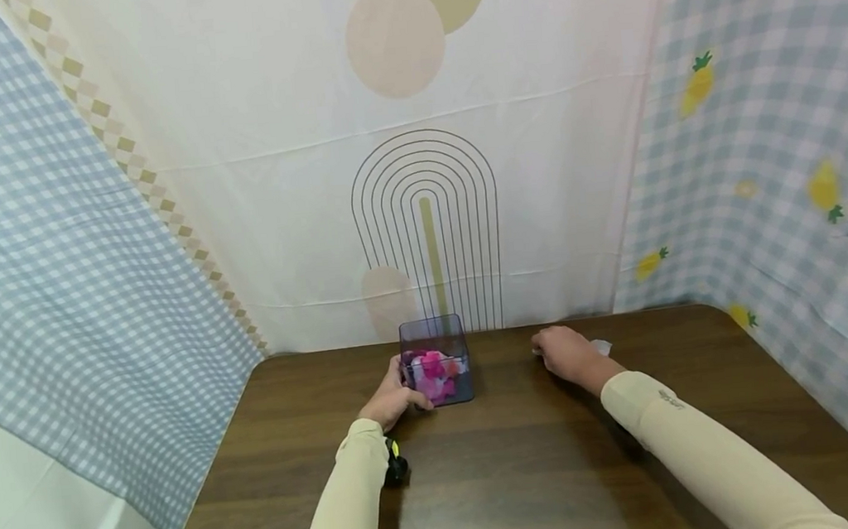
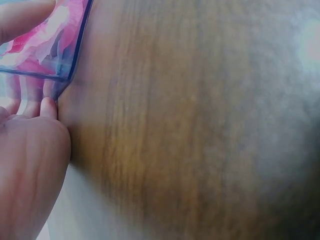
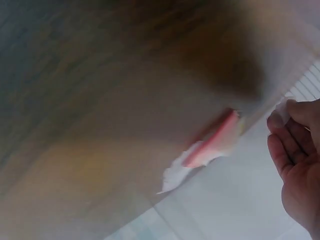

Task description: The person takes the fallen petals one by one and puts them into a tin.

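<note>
A clear, purple-tinted plastic box [image 1: 429,329] stands on the table close to the wall, with crumpled pink and white pieces [image 1: 434,376] inside. My left hand [image 1: 388,398] grips its left side; in the left wrist view the thumb [image 2: 22,20] crosses the near wall and fingers show through the plastic. To the right of the box, my right hand [image 1: 567,354] hovers low near the table's back edge. Between its thumb and fingertips it pinches a small whitish scrap [image 3: 284,112]. A crumpled white and red piece [image 3: 212,145] lies on the table near that hand.
The brown wooden table [image 1: 500,474] ends at a hanging patterned cloth [image 1: 304,257] right behind the box. Checked cloths [image 1: 786,211] hang along both sides. A black device with a yellow mark [image 1: 395,466] sits at the left wrist.
</note>
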Demonstrator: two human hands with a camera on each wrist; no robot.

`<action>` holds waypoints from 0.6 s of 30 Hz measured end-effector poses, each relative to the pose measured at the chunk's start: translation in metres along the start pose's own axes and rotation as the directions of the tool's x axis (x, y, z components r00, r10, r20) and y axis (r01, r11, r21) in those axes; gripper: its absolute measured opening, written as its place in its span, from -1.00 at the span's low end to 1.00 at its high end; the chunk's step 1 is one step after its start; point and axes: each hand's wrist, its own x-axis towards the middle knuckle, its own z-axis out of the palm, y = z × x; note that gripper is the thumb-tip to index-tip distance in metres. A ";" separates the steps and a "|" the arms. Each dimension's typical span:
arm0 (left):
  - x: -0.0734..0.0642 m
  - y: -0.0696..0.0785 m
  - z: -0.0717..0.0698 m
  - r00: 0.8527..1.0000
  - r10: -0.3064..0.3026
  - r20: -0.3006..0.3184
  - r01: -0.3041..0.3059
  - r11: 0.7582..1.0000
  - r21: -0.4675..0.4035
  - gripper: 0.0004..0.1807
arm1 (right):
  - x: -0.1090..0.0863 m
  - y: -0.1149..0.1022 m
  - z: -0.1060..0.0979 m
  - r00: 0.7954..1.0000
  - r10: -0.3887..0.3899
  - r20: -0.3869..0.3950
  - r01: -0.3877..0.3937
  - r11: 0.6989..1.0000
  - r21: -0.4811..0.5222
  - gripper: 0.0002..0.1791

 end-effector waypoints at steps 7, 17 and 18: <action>-0.005 0.001 0.000 1.000 0.003 0.001 -0.003 1.000 0.013 0.18 | 0.006 -0.033 -0.024 0.987 -0.018 -0.161 0.050 0.980 0.195 -0.85; -0.001 0.002 0.001 1.000 0.005 -0.004 -0.005 1.000 0.003 0.18 | 0.028 -0.096 -0.062 0.932 -0.138 -0.334 0.213 0.957 0.199 -0.85; -0.001 0.002 0.001 1.000 0.005 -0.008 -0.005 1.000 0.006 0.19 | 0.028 -0.101 -0.064 0.928 -0.157 -0.338 0.229 0.956 0.185 -0.86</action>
